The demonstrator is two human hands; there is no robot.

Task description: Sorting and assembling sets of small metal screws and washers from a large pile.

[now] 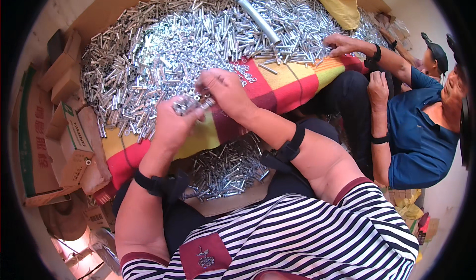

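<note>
Above the near edge of a heap of loose metal fasteners [163, 47], my two hands are close together. My left hand [171, 124] is closed around a small cluster of shiny metal nuts [184, 105]. A short metal bolt [206, 103] sticks out between its thumb and my right hand [223, 89]. The right fingers are curled at the bolt's upper end and slightly blurred; their tips are partly hidden. Beneath both hands lies a checked red and yellow cloth [206, 136], with several loose washers [244, 74] on it beside the heap.
A metal tube [258, 19] lies across the heap. Below the cloth, an open carton holds more bolts [228, 171]. Cardboard boxes [69, 141] stand at the left, and a yellow sack [339, 4] at the back. At the right, a co-worker's hand [339, 45] reaches to the heap's edge.
</note>
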